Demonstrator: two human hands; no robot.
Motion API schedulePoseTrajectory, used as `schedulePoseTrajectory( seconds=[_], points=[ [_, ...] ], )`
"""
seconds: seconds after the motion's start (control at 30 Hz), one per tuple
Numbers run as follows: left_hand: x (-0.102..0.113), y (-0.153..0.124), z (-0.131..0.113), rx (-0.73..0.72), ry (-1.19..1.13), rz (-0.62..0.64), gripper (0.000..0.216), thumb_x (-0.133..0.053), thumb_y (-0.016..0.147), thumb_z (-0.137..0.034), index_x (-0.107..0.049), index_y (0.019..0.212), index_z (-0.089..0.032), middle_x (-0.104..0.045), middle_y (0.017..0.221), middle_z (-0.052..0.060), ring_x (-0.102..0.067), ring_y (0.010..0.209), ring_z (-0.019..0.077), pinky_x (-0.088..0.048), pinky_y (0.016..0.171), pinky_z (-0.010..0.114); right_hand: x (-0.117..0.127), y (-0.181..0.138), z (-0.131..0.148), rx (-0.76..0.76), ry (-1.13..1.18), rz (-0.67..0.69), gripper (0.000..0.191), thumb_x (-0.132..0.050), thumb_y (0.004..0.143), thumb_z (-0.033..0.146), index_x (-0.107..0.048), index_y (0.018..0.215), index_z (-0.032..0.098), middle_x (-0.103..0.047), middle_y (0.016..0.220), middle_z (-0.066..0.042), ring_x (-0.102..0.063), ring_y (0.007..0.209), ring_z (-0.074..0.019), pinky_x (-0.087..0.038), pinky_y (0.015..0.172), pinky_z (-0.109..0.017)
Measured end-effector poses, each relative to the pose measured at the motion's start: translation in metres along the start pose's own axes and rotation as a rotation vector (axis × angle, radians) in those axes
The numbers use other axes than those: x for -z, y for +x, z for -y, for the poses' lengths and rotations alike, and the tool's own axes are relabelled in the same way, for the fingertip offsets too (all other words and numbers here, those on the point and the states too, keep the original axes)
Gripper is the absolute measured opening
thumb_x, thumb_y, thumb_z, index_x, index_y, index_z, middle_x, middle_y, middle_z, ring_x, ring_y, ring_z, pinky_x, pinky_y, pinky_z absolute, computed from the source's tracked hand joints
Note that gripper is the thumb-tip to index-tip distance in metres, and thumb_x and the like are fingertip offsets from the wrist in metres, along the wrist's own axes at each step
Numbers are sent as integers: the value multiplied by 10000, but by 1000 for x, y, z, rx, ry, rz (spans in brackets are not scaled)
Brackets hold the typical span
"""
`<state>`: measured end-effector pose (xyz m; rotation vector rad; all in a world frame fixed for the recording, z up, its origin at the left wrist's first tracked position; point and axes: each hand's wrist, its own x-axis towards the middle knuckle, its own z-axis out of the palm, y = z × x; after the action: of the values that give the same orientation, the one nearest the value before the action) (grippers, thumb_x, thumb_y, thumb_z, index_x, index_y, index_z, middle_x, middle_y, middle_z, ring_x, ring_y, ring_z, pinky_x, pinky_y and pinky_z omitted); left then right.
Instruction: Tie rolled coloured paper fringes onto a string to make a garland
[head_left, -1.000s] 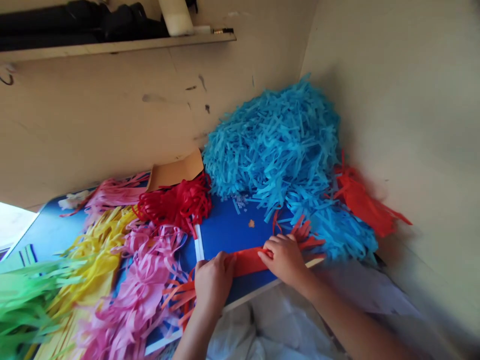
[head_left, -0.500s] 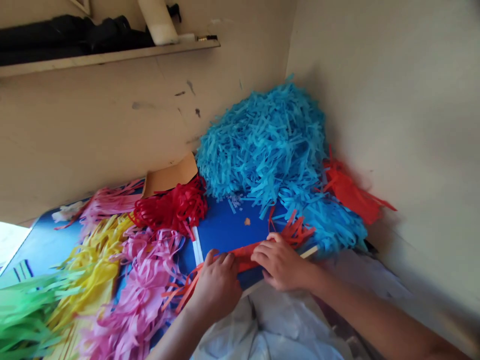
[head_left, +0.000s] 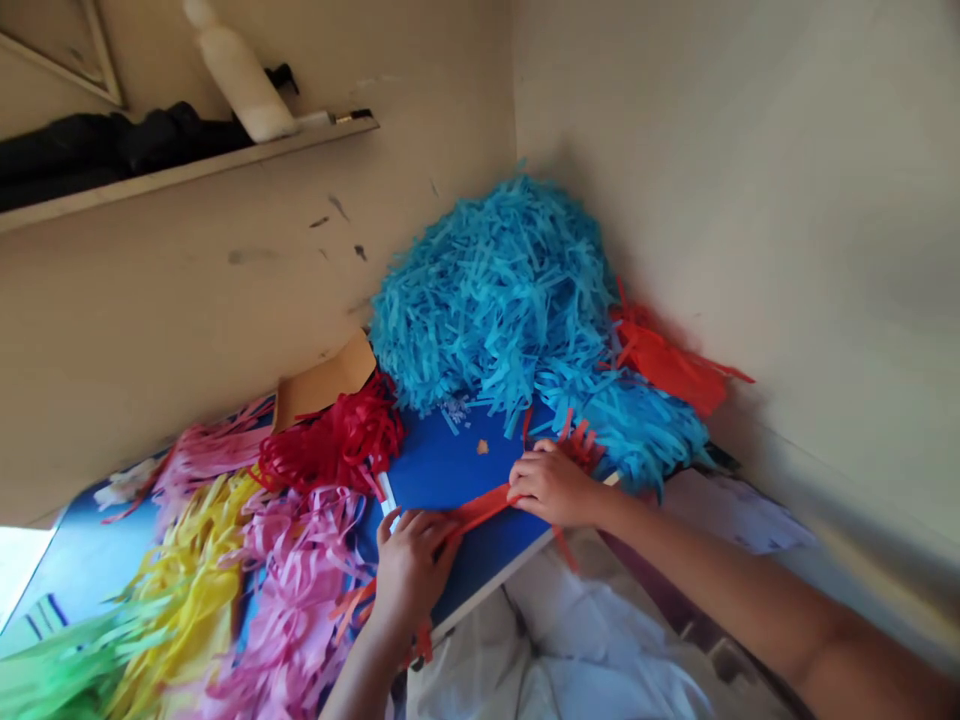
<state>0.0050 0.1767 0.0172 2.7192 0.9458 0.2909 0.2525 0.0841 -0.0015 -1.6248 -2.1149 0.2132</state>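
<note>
An orange strip of fringed tissue paper (head_left: 480, 512) stretches between my hands, just above the front edge of the blue table (head_left: 431, 455). My left hand (head_left: 416, 560) is closed on one end, with loose fringe hanging below its wrist side. On the other end, the fingers of my right hand (head_left: 553, 485) are closed, and orange fringe sticks out behind and under them. The strip looks narrow and bunched between the two grips. A big heap of blue paper fringe (head_left: 495, 290) lies just beyond my right hand.
Left of my hands lie red fringe (head_left: 334, 440), pink fringe (head_left: 300, 580), yellow fringe (head_left: 184, 570) and green fringe (head_left: 67, 660). A brown cardboard piece (head_left: 322, 380) leans behind. Orange-red paper (head_left: 667, 360) rests against the right wall. A shelf (head_left: 187, 170) holds a white bottle (head_left: 244, 80).
The orange strip has gone from a wider flat band to a narrower, tighter one. My hands have drawn farther apart, and the camera view has turned slightly right.
</note>
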Motion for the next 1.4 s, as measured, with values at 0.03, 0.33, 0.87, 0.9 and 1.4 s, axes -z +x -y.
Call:
schedulePoseTrajectory(
  seconds=[0.03, 0.33, 0.87, 0.9, 1.4],
  points=[
    [0, 1, 2, 18, -24, 0, 211, -555, 902, -314, -760, 886, -266, -767, 934, 34, -660, 921, 230, -384, 988, 485, 0, 0, -1, -26, 5, -12, 101, -672, 884, 248, -738, 807, 241, -718, 871, 7, -599, 841, -150, -299, 819, -346],
    [-3, 13, 2, 145, -17, 13, 357, -481, 933, -414, -733, 749, -241, -751, 858, 52, -629, 921, 258, -394, 910, 462, -9, 7, 5, -305, 6, -122, 213, -757, 806, 288, -671, 635, 194, -666, 796, 6, -576, 832, -163, -308, 759, -315],
    [-2, 22, 2, 198, 65, 136, 278, -549, 891, -356, -696, 691, -232, -722, 798, 28, -623, 930, 261, -382, 864, 433, -9, 12, 5, -369, 9, -65, 211, -748, 755, 257, -620, 604, 182, -638, 779, 8, -559, 846, -169, -261, 725, -321],
    [-2, 23, 2, 198, 70, 140, 277, -550, 892, -356, -694, 691, -232, -722, 794, 28, -624, 925, 260, -383, 861, 432, -9, 13, 5, -373, 9, -62, 209, -744, 755, 257, -622, 603, 183, -638, 776, 7, -558, 841, -170, -258, 719, -320],
    [7, 12, -18, -212, 284, 30, 272, -534, 866, -65, -713, 937, -257, -744, 890, 18, -620, 980, 270, -255, 1078, 549, 5, 9, 24, 17, -211, -139, 109, -560, 907, 214, -666, 934, 211, -676, 953, -67, -519, 939, -231, -257, 924, -448]
  ],
)
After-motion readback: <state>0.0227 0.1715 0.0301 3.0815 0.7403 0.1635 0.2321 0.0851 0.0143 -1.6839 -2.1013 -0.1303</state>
